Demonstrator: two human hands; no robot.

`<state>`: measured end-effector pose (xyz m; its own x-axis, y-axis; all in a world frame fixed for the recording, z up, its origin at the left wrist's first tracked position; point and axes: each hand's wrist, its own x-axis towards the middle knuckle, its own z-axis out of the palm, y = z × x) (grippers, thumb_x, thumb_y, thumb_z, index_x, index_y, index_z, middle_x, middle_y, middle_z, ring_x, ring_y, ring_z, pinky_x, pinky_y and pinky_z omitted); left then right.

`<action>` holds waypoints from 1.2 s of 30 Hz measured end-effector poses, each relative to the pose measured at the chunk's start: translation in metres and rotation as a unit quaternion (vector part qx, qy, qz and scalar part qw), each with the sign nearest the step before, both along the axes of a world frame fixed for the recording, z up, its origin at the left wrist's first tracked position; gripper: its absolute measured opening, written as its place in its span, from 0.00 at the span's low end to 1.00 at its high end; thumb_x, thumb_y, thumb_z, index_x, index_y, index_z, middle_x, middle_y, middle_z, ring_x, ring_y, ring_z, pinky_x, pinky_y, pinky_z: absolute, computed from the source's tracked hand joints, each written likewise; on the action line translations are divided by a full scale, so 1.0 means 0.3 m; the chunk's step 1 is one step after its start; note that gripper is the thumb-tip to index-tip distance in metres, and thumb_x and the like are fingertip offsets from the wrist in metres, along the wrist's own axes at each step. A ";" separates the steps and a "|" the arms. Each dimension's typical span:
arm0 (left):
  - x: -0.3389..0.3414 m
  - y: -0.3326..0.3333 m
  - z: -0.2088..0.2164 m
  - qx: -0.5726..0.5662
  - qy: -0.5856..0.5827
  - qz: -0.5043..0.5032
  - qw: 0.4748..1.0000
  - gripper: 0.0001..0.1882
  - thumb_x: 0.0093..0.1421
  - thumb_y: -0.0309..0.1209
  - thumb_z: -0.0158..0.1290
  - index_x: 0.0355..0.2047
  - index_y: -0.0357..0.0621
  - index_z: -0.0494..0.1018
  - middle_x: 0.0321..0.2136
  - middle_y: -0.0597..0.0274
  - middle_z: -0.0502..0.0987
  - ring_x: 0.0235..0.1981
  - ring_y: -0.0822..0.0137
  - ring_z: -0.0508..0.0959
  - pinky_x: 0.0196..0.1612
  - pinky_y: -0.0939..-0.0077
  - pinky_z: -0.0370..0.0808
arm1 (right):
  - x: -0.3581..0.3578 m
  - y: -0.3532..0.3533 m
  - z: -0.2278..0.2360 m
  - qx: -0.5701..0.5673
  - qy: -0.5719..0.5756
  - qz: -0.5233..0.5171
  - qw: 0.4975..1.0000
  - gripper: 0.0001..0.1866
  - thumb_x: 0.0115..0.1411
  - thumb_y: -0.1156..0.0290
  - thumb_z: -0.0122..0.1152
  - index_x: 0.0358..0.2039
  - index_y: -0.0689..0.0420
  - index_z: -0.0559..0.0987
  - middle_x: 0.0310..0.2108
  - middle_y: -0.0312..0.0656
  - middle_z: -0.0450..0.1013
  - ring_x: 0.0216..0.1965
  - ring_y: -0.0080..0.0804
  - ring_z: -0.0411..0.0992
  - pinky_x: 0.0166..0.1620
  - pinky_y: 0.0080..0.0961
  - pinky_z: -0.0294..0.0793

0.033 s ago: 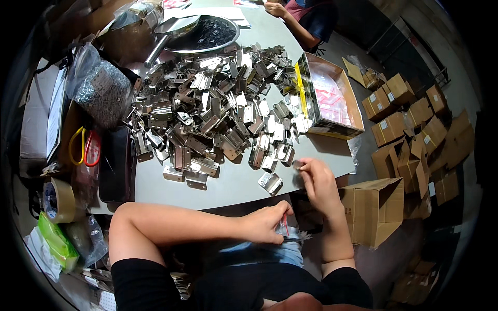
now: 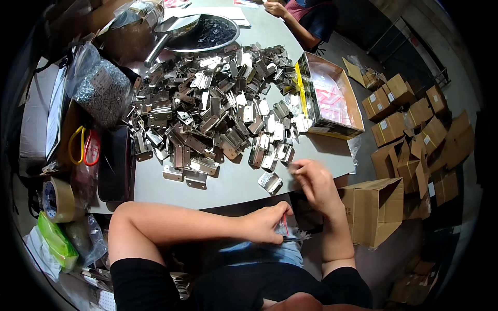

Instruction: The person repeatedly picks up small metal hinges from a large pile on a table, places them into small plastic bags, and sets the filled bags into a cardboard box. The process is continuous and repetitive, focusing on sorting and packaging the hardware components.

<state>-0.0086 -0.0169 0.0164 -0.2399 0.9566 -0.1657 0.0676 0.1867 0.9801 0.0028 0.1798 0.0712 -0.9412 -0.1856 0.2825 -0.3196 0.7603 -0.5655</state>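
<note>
My left hand (image 2: 267, 224) is closed round a small clear zip bag (image 2: 284, 224) with a red strip, held low by the table's front edge. My right hand (image 2: 317, 184) pinches with thumb and fingertips just over the table near its front right corner. A small dark blurred bit shows at those fingertips; its kind cannot be made out. Just left of that hand lies a single bent metal bracket (image 2: 270, 182). Beyond it spreads a large heap of shiny metal brackets (image 2: 207, 114) with holes, lying every which way.
An open box (image 2: 358, 122) of red-and-clear bags stands at the right table edge. A metal pan (image 2: 236, 39) of dark parts sits behind the heap. At left are a bag of screws (image 2: 106, 93), scissors (image 2: 78, 146) and tape (image 2: 59, 199). Another person's arm (image 2: 298, 28) shows at the far side.
My right hand has shifted slightly left toward the single bracket. My left hand and the bag stay where they were.
</note>
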 end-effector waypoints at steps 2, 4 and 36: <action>0.002 0.007 -0.026 0.034 0.021 -0.010 0.999 0.33 0.47 0.32 0.60 0.52 0.36 0.59 0.37 0.47 0.71 0.37 0.53 0.75 0.41 0.66 0.73 | -0.023 -0.020 0.015 -0.078 -0.007 0.126 0.989 0.08 0.53 0.83 0.62 0.33 0.62 0.73 0.42 0.47 0.75 0.39 0.47 0.73 0.44 0.35 0.73; 0.000 0.009 -0.027 0.030 0.001 -0.023 0.999 0.33 0.47 0.32 0.60 0.52 0.36 0.60 0.38 0.49 0.71 0.39 0.55 0.75 0.43 0.67 0.72 | -0.055 -0.024 0.002 -0.070 -0.037 0.189 0.979 0.09 0.52 0.81 0.65 0.32 0.61 0.74 0.44 0.43 0.75 0.43 0.44 0.72 0.47 0.35 0.72; -0.008 0.015 0.001 0.055 -0.326 -0.020 0.944 0.28 0.49 0.21 0.56 0.51 0.42 0.62 0.32 0.69 0.68 0.32 0.77 0.69 0.35 0.83 0.68 | -0.059 0.013 0.055 0.014 -0.056 -0.027 0.998 0.18 0.50 0.74 0.68 0.41 0.61 0.74 0.36 0.44 0.71 0.32 0.33 0.71 0.37 0.28 0.71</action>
<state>-0.0109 -0.0123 0.0166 -0.0847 0.9828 -0.1640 -0.5513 0.0909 0.8293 -0.0148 0.1838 0.0878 -0.9753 -0.1396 0.1714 -0.2140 0.7903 -0.5741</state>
